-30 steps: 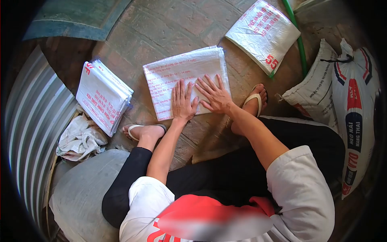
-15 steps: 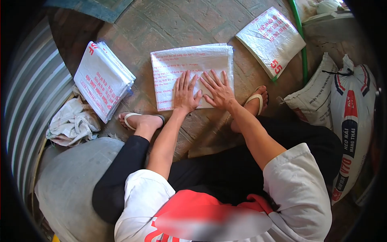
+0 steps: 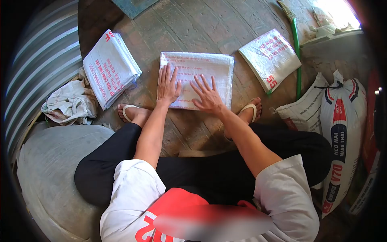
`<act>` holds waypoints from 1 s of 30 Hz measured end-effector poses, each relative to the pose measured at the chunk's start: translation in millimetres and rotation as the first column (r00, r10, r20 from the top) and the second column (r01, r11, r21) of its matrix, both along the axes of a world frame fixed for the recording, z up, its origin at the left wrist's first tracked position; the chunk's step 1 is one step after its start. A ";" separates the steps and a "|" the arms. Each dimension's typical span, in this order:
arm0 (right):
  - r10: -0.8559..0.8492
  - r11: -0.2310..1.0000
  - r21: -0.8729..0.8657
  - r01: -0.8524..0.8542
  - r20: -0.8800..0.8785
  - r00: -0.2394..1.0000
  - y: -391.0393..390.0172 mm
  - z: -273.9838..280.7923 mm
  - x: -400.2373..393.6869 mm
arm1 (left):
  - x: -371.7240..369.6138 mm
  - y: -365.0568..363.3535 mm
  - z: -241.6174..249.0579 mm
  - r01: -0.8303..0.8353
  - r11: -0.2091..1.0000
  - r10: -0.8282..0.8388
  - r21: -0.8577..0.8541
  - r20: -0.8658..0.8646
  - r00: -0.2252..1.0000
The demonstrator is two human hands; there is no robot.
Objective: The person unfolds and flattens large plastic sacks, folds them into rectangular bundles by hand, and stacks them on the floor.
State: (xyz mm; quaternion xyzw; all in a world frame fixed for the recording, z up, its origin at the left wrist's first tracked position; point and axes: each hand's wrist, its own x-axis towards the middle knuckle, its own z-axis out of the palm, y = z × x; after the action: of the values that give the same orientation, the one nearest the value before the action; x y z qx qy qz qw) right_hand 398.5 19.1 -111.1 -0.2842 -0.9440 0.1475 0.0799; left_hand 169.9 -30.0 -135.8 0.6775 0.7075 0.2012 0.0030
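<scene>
A folded white woven sack (image 3: 201, 60) with rows of red print lies flat on the brick floor between my feet. My left hand (image 3: 168, 86) rests on its left part, fingers stretched out and pointing away from me. Just right of the sack's middle lies my right hand (image 3: 207, 94), palm down with the fingers spread. Neither hand grips anything. To the left is a stack of folded white sacks (image 3: 109, 72) with red lettering. Another folded white sack (image 3: 271, 60), also printed in red, lies off to the right.
Filled feed bags (image 3: 340, 137) stand at my right, beside a smaller tied sack (image 3: 306, 105). A green-handled broom (image 3: 297, 56) lies behind the right folded sack. At left are corrugated metal (image 3: 44, 52), a crumpled sack (image 3: 70, 103) and a large grey rounded object (image 3: 56, 161).
My left hand has slid toward the left part of the sack, widening the gap between my hands. My right hand still lies flat on it. The camera view has shifted slightly.
</scene>
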 end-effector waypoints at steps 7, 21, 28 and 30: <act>-0.007 0.999 -0.031 0.008 0.043 0.999 2.9 -11.0 -5.0 | -6.7 -4.8 -6.4 -0.059 0.992 0.060 -0.113 0.003 0.998; 0.019 0.993 -0.118 0.003 0.186 0.982 13.8 -18.8 -14.0 | -13.2 5.6 -14.7 -0.133 0.968 0.151 -0.213 0.072 0.986; 0.027 0.996 -0.091 -0.014 0.145 0.989 13.0 -7.5 -13.5 | -18.4 11.5 -13.5 -0.157 0.987 0.159 -0.039 0.081 0.984; 0.013 0.993 -0.115 0.000 0.112 0.994 18.6 -6.4 -13.6 | -22.4 18.8 -12.8 -0.197 0.979 0.198 -0.051 0.007 0.980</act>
State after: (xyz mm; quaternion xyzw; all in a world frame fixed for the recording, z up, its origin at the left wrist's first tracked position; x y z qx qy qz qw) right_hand 384.9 37.7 -117.5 -0.2931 -0.9379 0.1854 0.0098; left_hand 147.5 -11.2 -148.6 0.6024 0.7760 0.1868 0.0040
